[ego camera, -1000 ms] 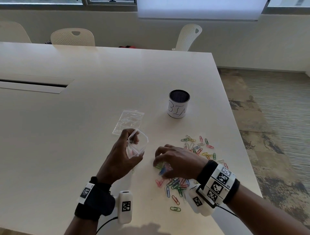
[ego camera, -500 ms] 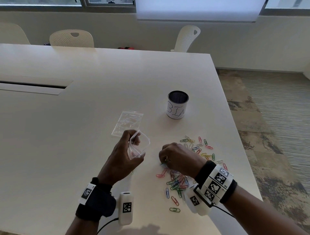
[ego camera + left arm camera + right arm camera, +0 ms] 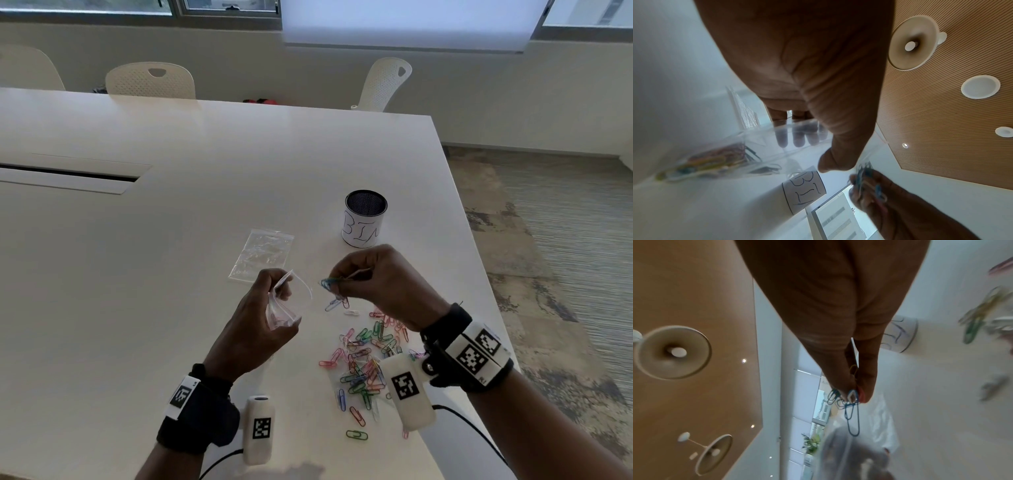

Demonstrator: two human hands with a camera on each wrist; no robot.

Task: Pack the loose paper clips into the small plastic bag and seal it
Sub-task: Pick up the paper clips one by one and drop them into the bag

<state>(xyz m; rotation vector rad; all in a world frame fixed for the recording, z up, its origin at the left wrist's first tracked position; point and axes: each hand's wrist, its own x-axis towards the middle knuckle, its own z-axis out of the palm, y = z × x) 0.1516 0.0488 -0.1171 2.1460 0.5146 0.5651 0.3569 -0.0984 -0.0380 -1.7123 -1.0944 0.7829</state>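
The left hand (image 3: 255, 329) is raised above the white surface (image 3: 137, 274), its grip closed around a small clear plastic bag (image 3: 286, 308) with the mouth held open toward the right. From the left wrist view the thumb presses the near wall of the bag while the fingers (image 3: 797, 136) show through the plastic behind it, and a few coloured clips already lie in the bag's bottom. The right hand (image 3: 383, 284) hovers just beside the bag's mouth, thumb and fingers pinching a small bunch of paper clips (image 3: 330, 284); a blue one dangles from the bunch in the right wrist view (image 3: 853, 418). The two hands are close but not touching. Below and to the right, the pile of loose paper clips (image 3: 363, 363) is scattered across the surface, near its edge. A second flat plastic bag (image 3: 262, 255) lies on the surface beyond the left hand. A dark mesh cup (image 3: 364, 219) wrapped in a white label with handwritten letters stands upright beyond the right hand.
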